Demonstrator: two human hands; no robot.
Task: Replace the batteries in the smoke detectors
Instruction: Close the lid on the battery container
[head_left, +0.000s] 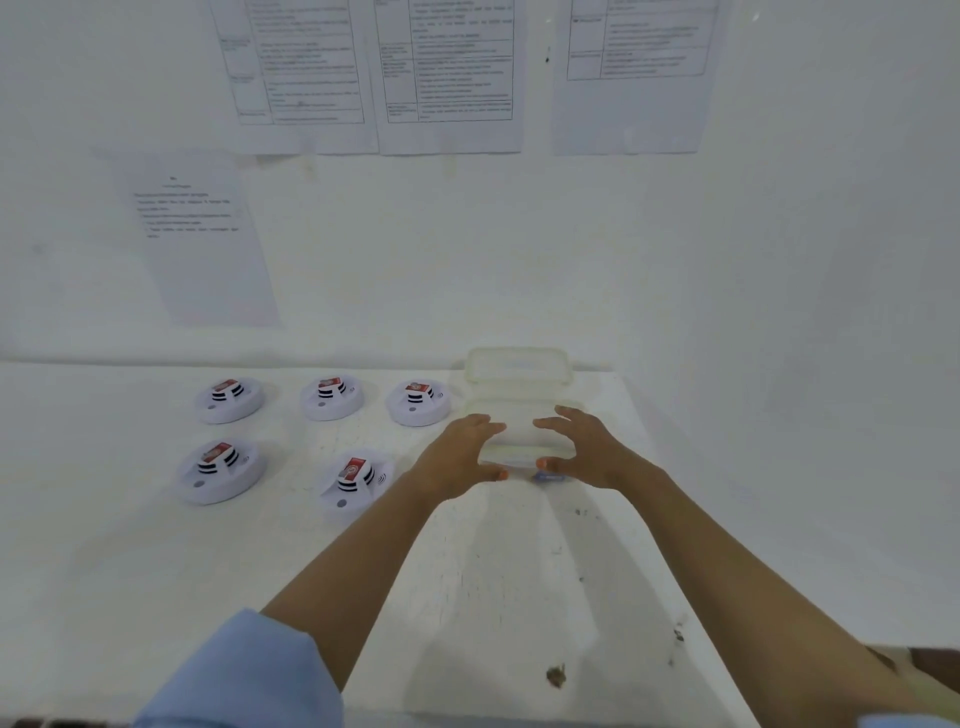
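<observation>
1. I see both arms stretched fwd to centre-right of frame; L hand (460, 457) & R hand (584, 447) cup the clear box (511, 434), fingers curved over it, thumbs at its near edge, grasping it.
2. Box long axis runs L-R; lid (517, 364) open toward wall.
3. Five smoke detectors (228, 408) centre-left on table (130, 571), 3 far, 2 near; red batteries (354, 466) on top, long axes roughly toward wall.

The light is bright, flat and washed out, with soft grey shadows on the desk (104, 571) in the near middle. Everything is slightly blurred, the far papers (447, 78) cannot be read, and lines bend at the edges.
</observation>
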